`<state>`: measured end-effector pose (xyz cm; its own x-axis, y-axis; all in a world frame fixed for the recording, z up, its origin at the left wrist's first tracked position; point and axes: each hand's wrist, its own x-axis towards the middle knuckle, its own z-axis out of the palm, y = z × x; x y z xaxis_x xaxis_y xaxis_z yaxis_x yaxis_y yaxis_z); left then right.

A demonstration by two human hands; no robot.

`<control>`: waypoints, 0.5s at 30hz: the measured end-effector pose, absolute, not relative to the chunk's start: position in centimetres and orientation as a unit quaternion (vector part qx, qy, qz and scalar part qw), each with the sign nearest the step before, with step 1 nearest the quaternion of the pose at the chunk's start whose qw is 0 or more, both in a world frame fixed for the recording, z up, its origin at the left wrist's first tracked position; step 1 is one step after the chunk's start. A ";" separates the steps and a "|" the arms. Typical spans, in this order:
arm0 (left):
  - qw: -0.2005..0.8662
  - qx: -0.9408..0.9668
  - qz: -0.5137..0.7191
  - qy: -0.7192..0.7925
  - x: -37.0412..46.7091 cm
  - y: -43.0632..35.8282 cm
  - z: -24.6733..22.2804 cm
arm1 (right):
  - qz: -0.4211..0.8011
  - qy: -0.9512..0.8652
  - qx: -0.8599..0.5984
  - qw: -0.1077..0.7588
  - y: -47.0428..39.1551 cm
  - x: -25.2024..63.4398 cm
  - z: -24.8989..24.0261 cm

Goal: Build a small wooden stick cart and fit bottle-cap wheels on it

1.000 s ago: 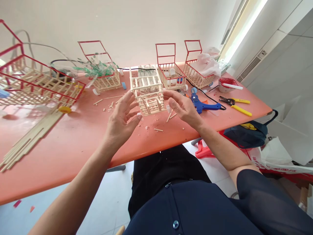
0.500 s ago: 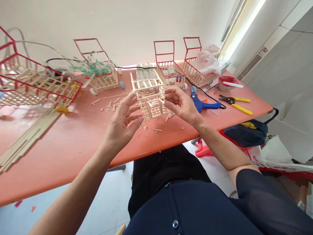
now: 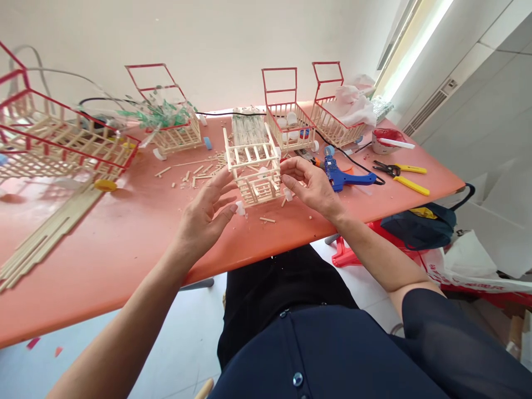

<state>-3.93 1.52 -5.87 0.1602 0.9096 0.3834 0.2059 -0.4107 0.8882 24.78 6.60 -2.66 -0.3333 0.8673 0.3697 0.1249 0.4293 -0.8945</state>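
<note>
Head view: stick cart [image 3: 254,162] sits btwn both hands, nr the table's [image 3: 137,233] front edge. L hand [image 3: 204,217] half open, fingers curved at cart's L side, tips partly hidden; R hand [image 3: 311,184] half open at R side. Can't tell how firm either contact is. Big cart [image 3: 62,146] cut off at pic's L edge. Bare table btwn L hand & stick bundle [image 3: 45,244]; glue gun [image 3: 351,180] just beside R hand.

Single head-worn view, looking forward and down over table [image 3: 158,221] at hands.
</note>
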 end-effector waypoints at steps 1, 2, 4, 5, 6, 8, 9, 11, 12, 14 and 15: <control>0.357 0.676 0.498 0.409 -4.0 1.4 -5.8 | 0.403 -0.710 -0.350 0.460 6.6 24.8 -2.7; 0.361 0.676 0.496 0.407 -4.0 1.2 -5.5 | 0.402 -0.710 -0.350 0.460 6.6 24.8 -2.8; 0.369 0.671 0.493 0.413 -4.0 0.9 -4.7 | 0.399 -0.710 -0.351 0.462 6.8 24.9 -2.9; 0.368 0.664 0.494 0.423 -4.1 0.8 -4.2 | 0.397 -0.711 -0.349 0.463 6.9 24.9 -3.0; 0.360 0.656 0.498 0.439 -4.2 0.7 -3.7 | 0.395 -0.713 -0.346 0.465 6.9 24.9 -3.0; 0.328 0.643 0.502 0.477 -4.6 1.2 -2.8 | 0.393 -0.716 -0.332 0.472 7.1 24.9 -3.2; 0.305 0.647 0.494 0.495 -5.0 1.8 -2.4 | 0.394 -0.717 -0.325 0.474 7.2 24.9 -3.2; 0.249 0.668 0.471 0.520 -5.7 3.6 -2.0 | 0.394 -0.719 -0.319 0.476 7.2 24.9 -3.3; 0.215 0.688 0.453 0.525 -6.1 4.7 -1.9 | 0.392 -0.719 -0.321 0.475 7.2 25.0 -3.3; 0.148 0.723 0.421 0.528 -6.6 7.1 -1.7 | 0.384 -0.721 -0.330 0.474 7.2 25.1 -3.4; 0.123 0.745 0.391 0.526 -6.7 8.3 -1.7 | 0.380 -0.721 -0.332 0.475 7.2 25.1 -3.4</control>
